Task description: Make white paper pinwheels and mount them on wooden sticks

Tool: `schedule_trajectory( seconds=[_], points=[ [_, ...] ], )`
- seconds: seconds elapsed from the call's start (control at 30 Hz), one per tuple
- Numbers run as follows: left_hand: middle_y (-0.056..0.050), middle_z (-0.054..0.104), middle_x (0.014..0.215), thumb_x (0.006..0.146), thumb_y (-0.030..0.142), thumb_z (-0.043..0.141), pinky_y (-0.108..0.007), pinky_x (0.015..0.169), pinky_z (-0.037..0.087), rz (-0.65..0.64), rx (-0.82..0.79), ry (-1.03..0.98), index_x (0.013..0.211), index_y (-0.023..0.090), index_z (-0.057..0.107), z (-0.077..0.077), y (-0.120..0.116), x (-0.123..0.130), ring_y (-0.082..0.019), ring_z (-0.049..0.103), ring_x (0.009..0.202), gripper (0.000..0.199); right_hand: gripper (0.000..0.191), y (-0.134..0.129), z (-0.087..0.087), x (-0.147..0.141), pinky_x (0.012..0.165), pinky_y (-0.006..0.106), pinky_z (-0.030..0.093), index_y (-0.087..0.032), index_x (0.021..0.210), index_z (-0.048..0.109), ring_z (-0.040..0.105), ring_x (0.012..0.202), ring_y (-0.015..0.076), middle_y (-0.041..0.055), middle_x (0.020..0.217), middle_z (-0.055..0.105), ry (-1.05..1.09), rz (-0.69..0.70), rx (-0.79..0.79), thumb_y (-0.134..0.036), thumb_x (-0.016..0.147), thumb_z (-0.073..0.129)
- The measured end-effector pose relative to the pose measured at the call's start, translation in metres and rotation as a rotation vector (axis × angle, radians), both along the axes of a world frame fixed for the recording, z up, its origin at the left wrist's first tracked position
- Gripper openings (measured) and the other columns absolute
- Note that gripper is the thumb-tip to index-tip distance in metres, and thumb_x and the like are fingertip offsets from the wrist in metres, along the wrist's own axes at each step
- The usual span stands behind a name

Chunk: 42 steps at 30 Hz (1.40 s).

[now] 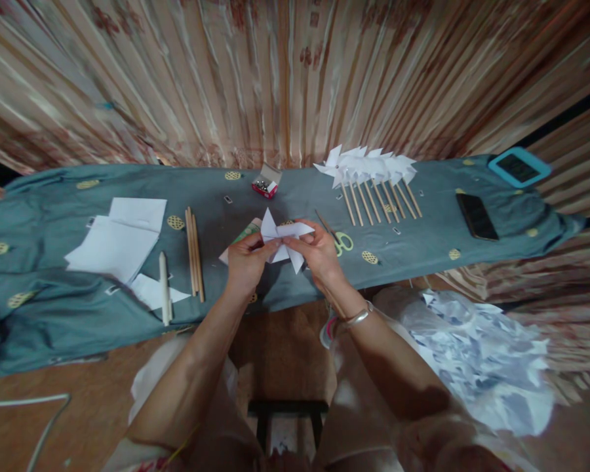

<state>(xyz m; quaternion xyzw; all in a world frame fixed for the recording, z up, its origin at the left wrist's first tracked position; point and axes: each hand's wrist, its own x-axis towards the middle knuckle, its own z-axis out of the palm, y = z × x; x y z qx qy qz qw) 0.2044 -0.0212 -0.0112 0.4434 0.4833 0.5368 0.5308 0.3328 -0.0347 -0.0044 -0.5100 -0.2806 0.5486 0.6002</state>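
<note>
A white paper pinwheel [288,231] with pointed blades is held between both hands above the cloth. My left hand [248,257] pinches its left side near the middle. Opposite it, my right hand [315,248] grips the right side, thumb close to the centre. Under and behind my left hand lies a green and pale packet [250,231], partly hidden. Scissors with light green handles [343,244] rest just right of my right hand. Beyond the hands stands a small open red box [265,186] with shiny metal pins inside.
Finished pinwheels on sticks [371,167] lie in a row at the back right, near a black phone [476,216] and a blue-framed device [520,166]. Paper sheets [120,239], a white pen-like tool [164,288] and sticks [195,255] lie left. A bag of paper pieces [476,360] is below right.
</note>
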Motion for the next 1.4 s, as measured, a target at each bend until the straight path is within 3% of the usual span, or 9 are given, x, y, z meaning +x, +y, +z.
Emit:
schedule_trajectory(
  seconds=[0.5, 0.97, 1.23, 1.4],
  points=[
    [-0.001, 0.068, 0.066, 0.052, 0.025, 0.082, -0.025, 0.058, 0.043, -0.027, -0.117, -0.187, 0.069, 0.017, 0.077, 0.0046, -0.0026, 0.0030, -0.012, 0.054, 0.058, 0.020, 0.050, 0.0007, 0.0052, -0.0016, 0.058, 0.026, 0.051, -0.021, 0.089, 0.062, 0.060, 0.053, 0.0116, -0.0096, 0.057, 0.066, 0.101, 0.018, -0.007, -0.027, 0.045, 0.085],
    [-0.002, 0.073, 0.076, 0.052, 0.028, 0.085, -0.026, 0.064, 0.047, -0.013, -0.121, -0.272, 0.076, 0.017, 0.078, 0.0008, -0.0013, 0.0058, -0.012, 0.060, 0.065, 0.028, 0.050, 0.0003, 0.0037, -0.0008, 0.068, 0.030, 0.056, -0.019, 0.085, 0.064, 0.066, 0.065, 0.0138, -0.0025, 0.073, 0.072, 0.147, 0.046, -0.028, -0.032, 0.045, 0.090],
    [-0.001, 0.072, 0.073, 0.051, 0.028, 0.085, -0.024, 0.063, 0.046, 0.016, -0.121, -0.279, 0.075, 0.017, 0.077, 0.0030, -0.0010, 0.0057, -0.011, 0.059, 0.063, 0.028, 0.038, -0.0019, 0.0084, 0.0001, 0.049, 0.023, 0.041, -0.019, 0.059, 0.061, 0.051, 0.048, 0.0079, -0.0057, 0.053, 0.062, 0.139, 0.052, -0.049, -0.038, 0.046, 0.091],
    [-0.001, 0.071, 0.070, 0.051, 0.030, 0.084, -0.024, 0.060, 0.045, -0.004, -0.113, -0.252, 0.072, 0.017, 0.075, 0.0035, -0.0011, 0.0046, -0.012, 0.058, 0.061, 0.027, 0.035, -0.0045, 0.0062, 0.0000, 0.048, 0.023, 0.036, -0.018, 0.063, 0.069, 0.051, 0.048, 0.0085, -0.0040, 0.056, 0.066, 0.132, 0.124, -0.072, -0.038, 0.045, 0.091]
  ],
)
